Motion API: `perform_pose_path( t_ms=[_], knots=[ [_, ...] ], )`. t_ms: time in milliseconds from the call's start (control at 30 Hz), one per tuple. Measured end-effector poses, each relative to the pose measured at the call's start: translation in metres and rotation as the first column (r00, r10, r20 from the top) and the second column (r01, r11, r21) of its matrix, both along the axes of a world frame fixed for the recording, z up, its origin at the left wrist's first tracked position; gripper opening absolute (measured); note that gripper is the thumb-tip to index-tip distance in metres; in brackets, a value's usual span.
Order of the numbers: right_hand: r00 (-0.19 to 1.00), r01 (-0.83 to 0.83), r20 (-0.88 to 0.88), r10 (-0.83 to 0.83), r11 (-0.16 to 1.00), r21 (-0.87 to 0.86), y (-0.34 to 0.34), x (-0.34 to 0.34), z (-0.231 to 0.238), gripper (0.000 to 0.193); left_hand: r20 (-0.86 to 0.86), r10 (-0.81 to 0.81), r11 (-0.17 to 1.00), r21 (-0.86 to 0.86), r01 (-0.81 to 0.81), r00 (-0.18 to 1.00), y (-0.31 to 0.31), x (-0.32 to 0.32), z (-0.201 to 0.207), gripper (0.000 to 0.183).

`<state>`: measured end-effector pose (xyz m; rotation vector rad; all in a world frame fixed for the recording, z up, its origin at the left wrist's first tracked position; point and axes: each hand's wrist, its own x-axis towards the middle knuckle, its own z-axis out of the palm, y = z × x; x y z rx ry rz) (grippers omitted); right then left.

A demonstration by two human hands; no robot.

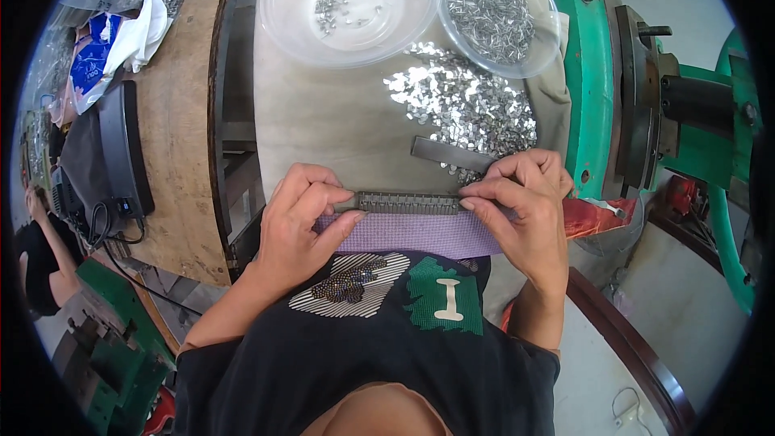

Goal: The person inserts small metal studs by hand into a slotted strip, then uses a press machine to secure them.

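Both hands, left [299,222] and right [525,206], pinch a ridged grey metal strip [408,203] by its ends; shiny flat metal bits [468,105] lie heaped beyond it.

The toothed metal strip [408,203] spans between the left hand [300,222] and the right hand [525,202], each pinching one end. Just below both hands, a woven pad [420,234] lies under the strip. Beyond the right hand sits a flat metal bar [452,154], then a heap of small metal pieces [464,101]. Farther out, a bowl of pins [492,12] stands beyond the right hand, and a nearly empty bowl [347,4] beyond the left. The press machine [646,105] stands right of the right hand.
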<state>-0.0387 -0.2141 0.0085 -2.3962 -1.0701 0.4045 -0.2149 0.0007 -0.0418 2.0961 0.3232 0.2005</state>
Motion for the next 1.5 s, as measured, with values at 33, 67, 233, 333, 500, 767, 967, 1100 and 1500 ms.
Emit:
perform_pose_path(
  t_ms=[33,67,233,333,500,767,967,1100,1500],
  knots=[
    [1.000,-0.004,0.021,0.004,1.000,-0.001,0.001,-0.001,-0.001,0.016,0.000,-0.001,1.000,0.001,0.001,1.000,0.000,0.000,0.000,0.028],
    [0.999,-0.008,0.042,0.008,1.000,-0.001,0.002,-0.002,-0.001,0.016,0.001,-0.003,1.000,0.001,0.003,1.000,0.000,0.000,0.000,0.028],
    [0.998,-0.021,0.065,0.022,1.000,-0.003,0.006,-0.004,-0.003,0.015,-0.013,0.009,1.000,-0.011,-0.010,1.000,-0.001,0.000,0.001,0.027],
    [0.998,-0.025,0.060,0.025,1.000,-0.009,0.007,-0.004,-0.002,0.014,-0.020,0.010,1.000,-0.012,-0.010,1.000,-0.001,0.001,0.002,0.026],
    [0.998,-0.030,0.063,0.031,0.999,-0.022,0.009,-0.004,-0.002,0.012,-0.019,0.006,1.000,-0.003,-0.006,1.000,-0.001,0.001,0.002,0.026],
    [1.000,-0.017,0.020,0.017,0.999,0.032,0.002,-0.003,-0.005,0.014,0.001,0.010,1.000,0.010,-0.010,1.000,-0.001,0.000,0.000,0.026],
    [0.991,-0.050,0.124,0.044,0.997,0.051,-0.007,-0.013,-0.004,0.016,-0.005,0.001,1.000,0.030,-0.001,1.000,-0.001,0.003,0.001,0.026],
    [0.975,-0.086,0.210,0.075,0.995,0.044,-0.006,-0.018,-0.010,0.016,0.009,0.051,0.998,0.037,-0.051,0.999,-0.003,0.003,0.001,0.028],
    [0.954,-0.113,0.278,0.112,0.994,-0.013,-0.004,-0.024,-0.007,0.020,0.007,0.020,0.999,0.044,-0.020,1.000,-0.002,0.001,-0.001,0.025]
  ],
)
